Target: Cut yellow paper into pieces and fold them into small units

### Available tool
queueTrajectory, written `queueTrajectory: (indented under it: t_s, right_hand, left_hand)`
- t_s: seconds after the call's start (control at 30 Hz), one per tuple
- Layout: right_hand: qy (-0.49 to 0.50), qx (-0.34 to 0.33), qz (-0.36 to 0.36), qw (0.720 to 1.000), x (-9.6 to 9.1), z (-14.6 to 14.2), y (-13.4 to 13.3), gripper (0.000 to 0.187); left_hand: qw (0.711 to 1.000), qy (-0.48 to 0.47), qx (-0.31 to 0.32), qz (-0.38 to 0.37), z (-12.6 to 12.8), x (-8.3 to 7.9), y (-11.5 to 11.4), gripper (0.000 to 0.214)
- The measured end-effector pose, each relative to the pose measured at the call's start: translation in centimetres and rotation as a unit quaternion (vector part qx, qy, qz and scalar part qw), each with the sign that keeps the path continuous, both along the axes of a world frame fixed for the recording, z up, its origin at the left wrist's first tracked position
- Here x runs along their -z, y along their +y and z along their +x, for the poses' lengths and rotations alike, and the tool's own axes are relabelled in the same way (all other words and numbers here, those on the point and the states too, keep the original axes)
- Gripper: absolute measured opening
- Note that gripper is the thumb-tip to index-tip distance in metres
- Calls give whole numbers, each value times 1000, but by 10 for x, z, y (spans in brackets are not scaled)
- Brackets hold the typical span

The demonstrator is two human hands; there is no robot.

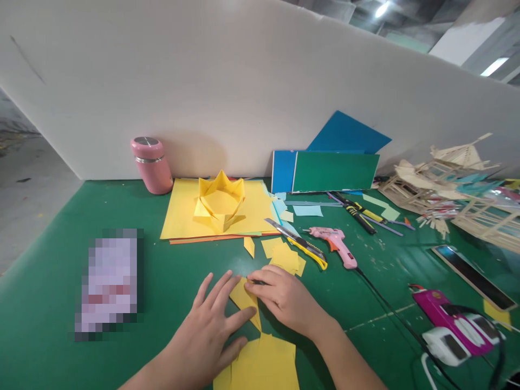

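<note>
My left hand (pixel 213 325) is open, fingers spread, with its thumb and index finger by a small folded piece of yellow paper (pixel 242 298) on the green table. My right hand (pixel 284 298) is closed in a pinch at that paper's upper right edge. A thin dark tool (pixel 259 281) shows between its fingers, mostly hidden, so its kind is unclear. Below both hands lie larger yellow sheets (pixel 268 363). Just beyond are small yellow paper squares (pixel 284 256) and a folded yellow paper piece (pixel 249 247).
A yellow folded paper crown shape (pixel 221 201) stands on yellow sheets (pixel 179 216). A utility knife (pixel 303 246) and pink glue gun (pixel 333 241) lie right of centre. A pink flask (pixel 153 167), power strip (pixel 453 322), phone (pixel 473 276) and wooden stick model (pixel 426 187) surround the work area.
</note>
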State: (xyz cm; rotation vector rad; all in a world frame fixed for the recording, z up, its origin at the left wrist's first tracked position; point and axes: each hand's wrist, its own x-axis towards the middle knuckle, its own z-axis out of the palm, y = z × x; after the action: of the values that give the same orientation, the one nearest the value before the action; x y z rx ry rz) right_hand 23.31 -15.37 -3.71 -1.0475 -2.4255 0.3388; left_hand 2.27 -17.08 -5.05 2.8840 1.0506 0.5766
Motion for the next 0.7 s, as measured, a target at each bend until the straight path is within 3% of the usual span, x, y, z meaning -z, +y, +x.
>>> queueTrajectory:
  t_s: [0.47,0.7]
  right_hand:
    - [-24,-2,26,999,4,0,1,27]
    - [18,6,16,1000,4,0,1,28]
  left_hand:
    - [999,2,26,-38,-2,-1,-1,27]
    - [998,10,27,-48,-2,-4,0,28]
